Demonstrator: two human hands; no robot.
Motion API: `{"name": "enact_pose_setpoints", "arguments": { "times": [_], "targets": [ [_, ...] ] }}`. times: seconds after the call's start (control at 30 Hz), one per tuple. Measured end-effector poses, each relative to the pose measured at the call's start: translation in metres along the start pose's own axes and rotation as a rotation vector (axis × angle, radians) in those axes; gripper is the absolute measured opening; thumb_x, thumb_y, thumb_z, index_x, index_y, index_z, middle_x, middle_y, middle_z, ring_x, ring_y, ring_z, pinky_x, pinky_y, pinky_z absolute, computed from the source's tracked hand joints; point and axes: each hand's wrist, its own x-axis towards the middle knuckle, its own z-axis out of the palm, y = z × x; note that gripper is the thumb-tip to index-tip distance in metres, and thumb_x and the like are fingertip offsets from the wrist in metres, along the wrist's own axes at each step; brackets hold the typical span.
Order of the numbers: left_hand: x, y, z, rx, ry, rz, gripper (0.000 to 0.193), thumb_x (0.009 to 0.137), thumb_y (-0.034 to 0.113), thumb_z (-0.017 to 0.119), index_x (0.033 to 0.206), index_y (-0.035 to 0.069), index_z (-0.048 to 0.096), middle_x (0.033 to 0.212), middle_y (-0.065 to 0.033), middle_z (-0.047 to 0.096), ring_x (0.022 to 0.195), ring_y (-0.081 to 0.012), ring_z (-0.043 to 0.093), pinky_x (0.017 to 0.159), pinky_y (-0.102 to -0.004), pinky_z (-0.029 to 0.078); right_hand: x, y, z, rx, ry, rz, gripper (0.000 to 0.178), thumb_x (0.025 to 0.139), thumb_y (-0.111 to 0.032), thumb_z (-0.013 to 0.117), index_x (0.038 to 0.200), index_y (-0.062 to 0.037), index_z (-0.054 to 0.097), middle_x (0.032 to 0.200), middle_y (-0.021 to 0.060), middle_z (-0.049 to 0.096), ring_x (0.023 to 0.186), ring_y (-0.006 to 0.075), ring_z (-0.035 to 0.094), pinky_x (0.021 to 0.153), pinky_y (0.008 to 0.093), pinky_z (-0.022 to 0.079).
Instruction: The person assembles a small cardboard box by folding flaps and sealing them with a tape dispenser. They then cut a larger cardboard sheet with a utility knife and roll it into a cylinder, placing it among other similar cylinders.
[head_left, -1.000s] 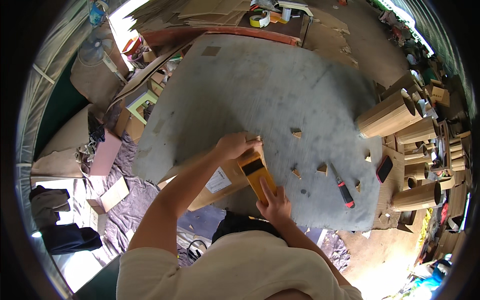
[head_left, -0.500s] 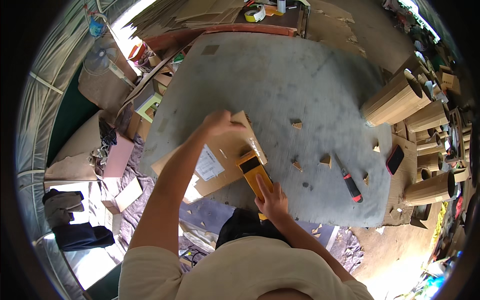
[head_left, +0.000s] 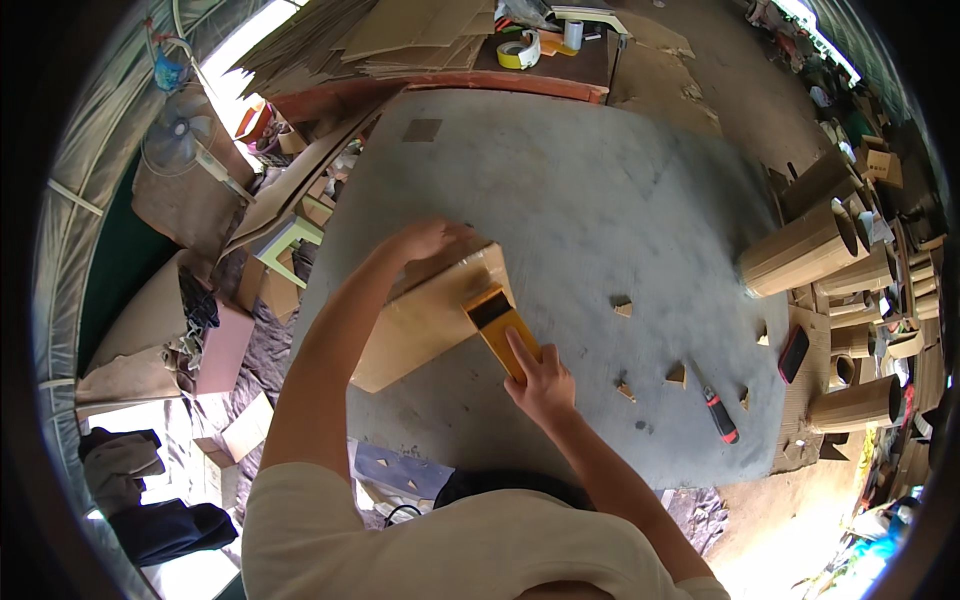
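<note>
A brown cardboard box (head_left: pixel 425 335) is tilted on the grey tabletop in front of me, one broad side facing me. My left hand (head_left: pixel 432 243) grips its far upper edge, with the fingertips partly hidden behind the cardboard. In my right hand (head_left: pixel 545 385) is a long orange-yellow handheld tool (head_left: pixel 507 345) with a dark panel near its far end. That end lies against or just over the box's right end; I cannot tell whether they touch. Several small cardboard scraps (head_left: pixel 677 374) lie to the right, beside a knife (head_left: pixel 721 417) with a red and black handle.
The grey table (head_left: pixel 560 180) spreads out ahead. A phone (head_left: pixel 794 354) lies at its right edge, near upright cardboard tubes (head_left: pixel 800 252). Beyond the far edge are stacked cardboard sheets (head_left: pixel 400 40) and a tape roll (head_left: pixel 519 52). A fan (head_left: pixel 180 132) stands at left.
The box has been turned and tipped up, so its labelled face no longer shows. My left hand still holds it, while the yellow tool has stayed near its right end.
</note>
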Motion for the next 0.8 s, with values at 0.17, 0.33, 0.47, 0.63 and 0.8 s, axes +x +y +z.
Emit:
{"name": "enact_pose_setpoints", "arguments": {
  "times": [0.17,0.33,0.47,0.63,0.8],
  "targets": [
    [-0.042,0.038,0.011,0.008,0.055,-0.205,0.07,0.084,0.061,0.038,0.133,0.01,0.038,0.126,-0.0136,0.049,0.119,-0.0281,0.043,0.097,-0.0315,0.034,0.025,-0.001,0.02,0.017,-0.037,-0.067,0.077,0.061,-0.018,0.067,0.132,-0.0281,0.039,0.079,0.0108,0.045,0.052,0.0236,0.054,0.047,0.0346,0.051],
    [-0.058,0.079,0.04,0.15,-0.026,-0.178,0.066,0.082,0.058,0.047,0.126,0.01,0.046,0.117,-0.0112,0.056,0.104,-0.0276,0.055,0.087,-0.035,0.043,-0.032,0.007,-0.002,0.054,-0.087,-0.032,0.077,0.06,-0.02,0.068,0.132,-0.028,0.04,0.079,0.0112,0.045,0.05,0.0235,0.053,0.046,0.0339,0.05],
    [-0.085,0.133,0.121,0.382,0.125,-0.053,0.056,0.086,0.053,0.043,0.108,0.004,0.056,0.098,-0.0137,0.062,0.087,-0.0297,0.06,0.075,-0.0389,0.046,-0.112,0.022,-0.042,0.069,-0.074,-0.028,0.077,0.06,-0.022,0.068,0.131,-0.0272,0.041,0.078,0.0114,0.045,0.048,0.0235,0.052,0.043,0.0339,0.049],
    [-0.095,0.215,0.155,0.432,0.093,-0.436,0.048,0.087,0.048,0.044,0.088,0.002,0.058,0.078,-0.0146,0.061,0.073,-0.0284,0.061,0.061,-0.0384,0.048,-0.132,0.037,-0.07,0.061,-0.081,0.018,0.078,0.058,-0.022,0.07,0.131,-0.026,0.042,0.077,0.0116,0.044,0.048,0.0239,0.052,0.043,0.0339,0.048],
    [-0.096,0.202,0.163,0.461,0.296,-0.376,0.057,0.077,0.061,0.049,0.085,0.006,0.062,0.068,-0.0128,0.063,0.067,-0.0288,0.062,0.06,-0.0373,0.049,-0.132,0.063,-0.072,0.105,-0.103,-0.045,0.081,0.056,-0.021,0.072,0.131,-0.0275,0.041,0.077,0.0118,0.044,0.051,0.0242,0.053,0.046,0.0341,0.049]
  ]
}}
